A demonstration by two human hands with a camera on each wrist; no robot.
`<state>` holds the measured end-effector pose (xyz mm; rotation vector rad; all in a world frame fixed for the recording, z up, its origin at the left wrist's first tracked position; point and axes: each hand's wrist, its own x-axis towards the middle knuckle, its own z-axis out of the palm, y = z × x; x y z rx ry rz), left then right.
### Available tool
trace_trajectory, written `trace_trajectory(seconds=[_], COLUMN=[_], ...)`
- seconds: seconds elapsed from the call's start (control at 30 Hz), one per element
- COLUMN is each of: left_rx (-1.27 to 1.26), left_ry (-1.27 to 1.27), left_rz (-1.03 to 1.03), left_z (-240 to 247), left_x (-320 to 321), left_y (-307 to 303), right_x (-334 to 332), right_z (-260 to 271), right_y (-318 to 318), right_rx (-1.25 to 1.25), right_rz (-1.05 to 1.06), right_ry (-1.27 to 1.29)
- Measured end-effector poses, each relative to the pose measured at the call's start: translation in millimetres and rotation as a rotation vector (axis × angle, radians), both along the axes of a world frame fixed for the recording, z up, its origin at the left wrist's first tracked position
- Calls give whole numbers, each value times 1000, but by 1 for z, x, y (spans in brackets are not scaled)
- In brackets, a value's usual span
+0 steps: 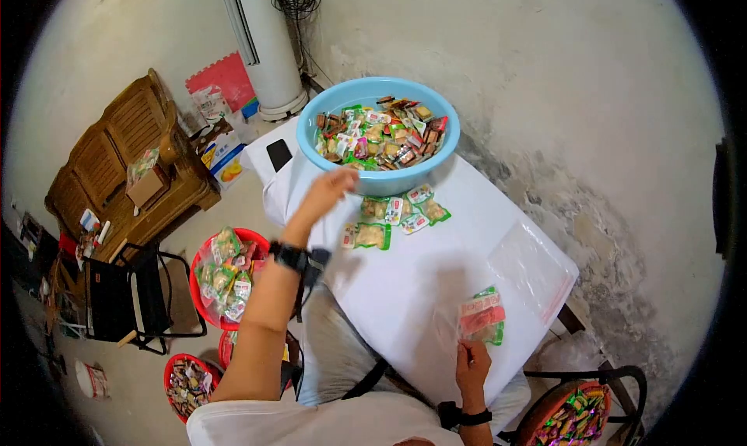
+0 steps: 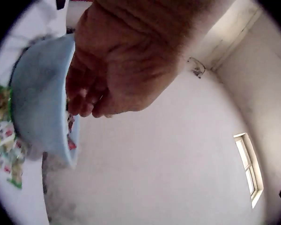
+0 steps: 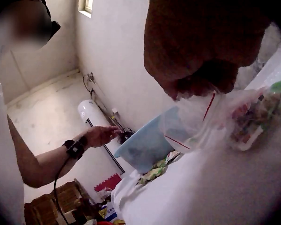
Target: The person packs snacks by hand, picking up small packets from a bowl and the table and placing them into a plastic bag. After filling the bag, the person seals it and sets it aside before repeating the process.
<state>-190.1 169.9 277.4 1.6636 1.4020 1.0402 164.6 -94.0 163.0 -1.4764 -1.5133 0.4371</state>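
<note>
At the near rim of a light blue basin (image 1: 373, 183) is my left hand (image 1: 331, 193), its fingers loosely bent over the edge with nothing seen in them. Small snack packets (image 1: 373, 138), some green and clear, others brown, fill the basin's bottom. My right hand (image 1: 473, 368) pinches the mouth of a clear zip bag (image 3: 192, 126) low over the table's near right side. Red print and a green-edged packet show in this bag. Several green-edged packets (image 1: 373, 236) lie on the white tabletop between the basin and me.
Another flat clear bag (image 1: 523, 271) lies at the table's right edge, and a black phone (image 1: 278, 155) at the far left corner. Red tubs of packets (image 1: 201, 306) stand on the floor left; another tub (image 1: 572, 415) is at lower right. A wall (image 1: 576, 119) runs behind the table.
</note>
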Motion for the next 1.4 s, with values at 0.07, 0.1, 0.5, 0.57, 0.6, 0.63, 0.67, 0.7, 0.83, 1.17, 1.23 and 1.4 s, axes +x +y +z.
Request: trace_trajectory(seconds=[0.07,0.1,0.5,0.57,0.6,0.63,0.67,0.7,0.83,1.17,1.23,1.4], left_rx=[19,36,209,281,127,-29,-31,-25,-27,-46,42,128], left_ry=[-185,-198,963,1094,1107,1116,1118,1131,1010,1231,1105,921], left_rz=[173,240,-3,-97,-142,-186,-188,-212,-324,-269,-363,-249], left_z=[10,17,-20,-26,-17,-12,-11,-11,-46,-32,-34,-21], left_x=[-25,-31,-60,-63,-60,-58,-57,-57,-80,-66,-72,-79], left_y=[49,67,178,186,182,180,176,173,192,188,192,194], right_x=[-1,-1,6,9,11,11,11,11,8,-1,-1,7], right_z=[13,18,14,9,6,7,8,8,0,11,12,-7], right_y=[1,1,11,10,10,11,10,10,14,22,24,26], right_rx=[-63,-123,-207,-212,-212,-213,-232,-250,-229,-332,-372,-224], right_rz=[7,17,-60,-79,-97,-98,-103,-106,-113,-88,-115,-38], right_ry=[-2,-5,-3,-5,-5,-3,10,22,104,135,157,38])
